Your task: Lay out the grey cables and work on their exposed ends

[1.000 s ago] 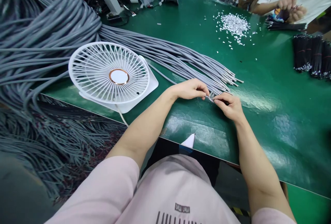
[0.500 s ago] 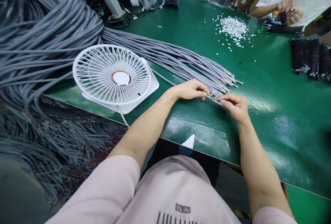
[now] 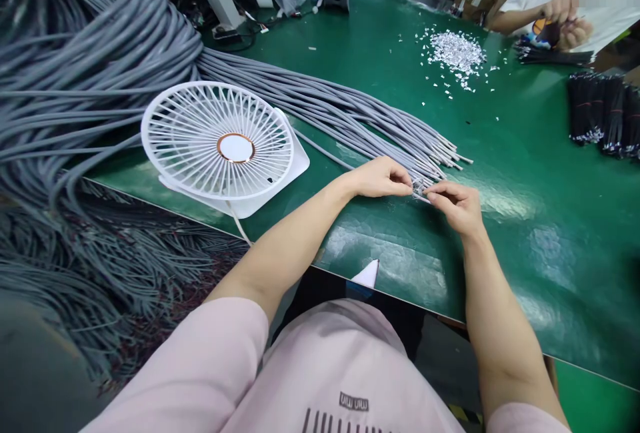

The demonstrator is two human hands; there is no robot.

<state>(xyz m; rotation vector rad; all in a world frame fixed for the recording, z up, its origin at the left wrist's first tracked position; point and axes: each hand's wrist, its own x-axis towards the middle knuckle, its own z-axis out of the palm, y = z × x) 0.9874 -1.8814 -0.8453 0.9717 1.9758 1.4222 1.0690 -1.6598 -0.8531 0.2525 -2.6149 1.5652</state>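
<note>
Pinched between the fingers of my left hand and my right hand is the pale stripped end of a cable, near the table's front edge. Shiny frayed strands, perhaps foil or shield wire, show in the small gap between my fingertips. Just beyond my hands lies a bundle of grey cables, their whitish stripped ends pointing right. One single grey cable runs from the left toward my left hand. My fingers partly hide the held end.
A white fan stands left of my left forearm. Thick coils of grey cable fill the left. Silvery scraps lie on the green table. Black wire bundles and a co-worker's hands are at the right.
My left hand has shifted slightly right, closer to my right hand, so the gap between the fingertips is narrower. My right hand stays nearly in place, still pinching.
</note>
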